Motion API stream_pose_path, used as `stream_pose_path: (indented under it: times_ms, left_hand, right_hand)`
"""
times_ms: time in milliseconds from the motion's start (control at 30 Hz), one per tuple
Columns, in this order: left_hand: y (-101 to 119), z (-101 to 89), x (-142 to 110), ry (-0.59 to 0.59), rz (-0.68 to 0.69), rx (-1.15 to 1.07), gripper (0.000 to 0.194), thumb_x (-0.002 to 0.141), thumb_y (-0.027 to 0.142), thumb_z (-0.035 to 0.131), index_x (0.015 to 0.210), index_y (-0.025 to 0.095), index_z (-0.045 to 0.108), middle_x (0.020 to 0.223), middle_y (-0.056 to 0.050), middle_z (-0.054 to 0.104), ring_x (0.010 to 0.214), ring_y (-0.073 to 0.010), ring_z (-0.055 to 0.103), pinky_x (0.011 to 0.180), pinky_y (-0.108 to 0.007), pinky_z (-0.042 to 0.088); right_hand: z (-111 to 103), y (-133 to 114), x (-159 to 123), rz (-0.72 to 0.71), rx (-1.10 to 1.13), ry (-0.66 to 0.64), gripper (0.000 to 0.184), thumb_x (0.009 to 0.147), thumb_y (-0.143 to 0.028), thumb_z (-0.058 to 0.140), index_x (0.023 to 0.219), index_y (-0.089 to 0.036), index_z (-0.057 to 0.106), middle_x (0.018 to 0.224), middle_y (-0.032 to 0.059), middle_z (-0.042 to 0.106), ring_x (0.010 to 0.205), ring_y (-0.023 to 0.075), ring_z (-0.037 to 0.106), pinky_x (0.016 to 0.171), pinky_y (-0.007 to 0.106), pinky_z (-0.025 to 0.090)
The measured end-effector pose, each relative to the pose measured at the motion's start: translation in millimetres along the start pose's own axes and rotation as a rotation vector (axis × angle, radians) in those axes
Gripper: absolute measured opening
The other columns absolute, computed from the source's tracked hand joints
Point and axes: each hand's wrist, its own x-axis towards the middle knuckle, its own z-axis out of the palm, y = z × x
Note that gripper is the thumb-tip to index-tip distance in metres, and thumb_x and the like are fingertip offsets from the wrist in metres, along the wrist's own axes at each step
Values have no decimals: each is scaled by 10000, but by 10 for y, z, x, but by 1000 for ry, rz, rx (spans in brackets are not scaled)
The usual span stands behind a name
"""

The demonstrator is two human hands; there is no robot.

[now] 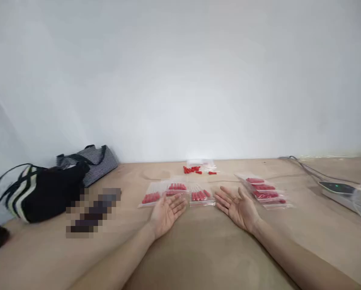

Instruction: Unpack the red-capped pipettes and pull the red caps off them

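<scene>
Clear bags of red pieces [199, 195], lying flat on the wooden table [198, 249], just beyond the fingers. Sitting side by side in a front row near the middle; overlapping in a separate group of bags [263, 190] toward the right. Gripping nothing with either hand: holding the left hand [168, 213] palm up, fingers loosely spread, and holding the right hand [238, 210] likewise, thumb pointing outward. Reaching with the left fingertips right up to the front row, without showing whether touching or hovering. Pointing the right fingertips just beside the row's right end, short of the overlapping group. Lying farther back, near the wall [198, 80]: loose red pieces [191, 170], beside more clear plastic [207, 165].

Calling, in all likelihood, for relaxed wrists, fully opened fingers and a little more room on the left, so as not to be nudging the thin plastic. When handling a bag, probably faring best by pinching the flat margin, supporting from beneath and avoiding any squeeze across the contents.
</scene>
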Motion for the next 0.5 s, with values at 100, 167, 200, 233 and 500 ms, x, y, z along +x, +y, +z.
stream_pose_path:
  times_ms: [100, 167, 200, 233, 500]
  left_hand:
    - [0, -11, 3, -37, -29, 37, 429, 873, 442, 299, 975, 79, 503, 870, -139, 631, 850, -209, 619, 859, -346, 430]
    - [1, -15, 4, -46, -32, 67, 421, 865, 445, 323, 964, 82, 512, 871, -137, 629, 841, -205, 619, 856, -343, 432]
    - [-1, -17, 5, -47, -27, 82, 417, 861, 447, 334, 958, 84, 515, 870, -136, 628, 835, -203, 619, 855, -342, 433]
    - [-8, -19, 7, -46, -16, 99, 410, 857, 448, 346, 953, 88, 517, 866, -134, 626, 832, -200, 617, 853, -342, 435]
    - [-237, -68, 36, -48, 423, 806, 216, 708, 319, 604, 852, 162, 563, 828, -40, 572, 831, -180, 551, 721, -316, 491]
  right_hand:
    - [12, 3, -2, 38, -17, -38, 466, 857, -469, 303, 1140, -150, 489, 1177, 151, 518, 1064, 220, 513, 870, 379, 421]
    - [27, 2, -7, 46, -33, -49, 446, 859, -453, 310, 1113, -146, 510, 1149, 150, 538, 1049, 212, 523, 870, 374, 419]
    - [36, 2, -12, 44, -42, -50, 434, 857, -447, 317, 1093, -146, 524, 1126, 149, 552, 1036, 208, 532, 867, 371, 419]
    - [45, 3, -16, 41, -53, -51, 423, 854, -444, 329, 1068, -146, 540, 1098, 145, 569, 1018, 204, 543, 864, 367, 420]
    - [65, 69, -12, -277, -628, -47, 337, 703, -464, 573, 854, -169, 635, 777, 52, 632, 766, 187, 584, 788, 350, 434]
